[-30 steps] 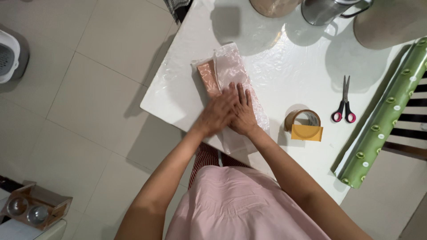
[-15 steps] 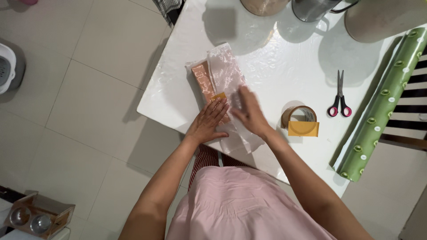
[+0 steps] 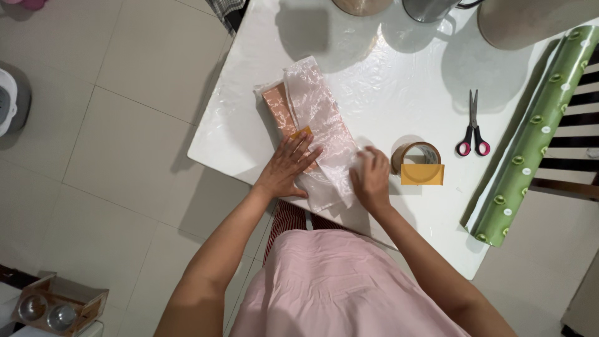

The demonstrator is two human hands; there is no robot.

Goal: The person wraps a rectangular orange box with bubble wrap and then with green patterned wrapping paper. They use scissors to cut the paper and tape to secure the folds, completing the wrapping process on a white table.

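Observation:
A long parcel point(image 3: 312, 118) wrapped in translucent white paper lies on the white table point(image 3: 387, 75), with a pinkish-brown box showing at its left side. My left hand point(image 3: 288, 165) rests flat on the near end of the parcel, fingers spread, beside a small yellow tab. My right hand point(image 3: 370, 178) grips the paper at the parcel's right edge, fingers curled over it. A roll of brown tape point(image 3: 417, 161) sits just right of my right hand.
Pink-handled scissors point(image 3: 473, 134) lie right of the tape. A green dotted roll of wrapping paper point(image 3: 533, 134) runs along the table's right edge. Metal pots point(image 3: 430, 7) stand at the far edge. A tiled floor and a box with metal bowls point(image 3: 53, 307) are at left.
My hands, close together on the parcel a second ago, have spread apart. The right hand has slid right to the paper's edge near the tape; the left stays flat on the parcel.

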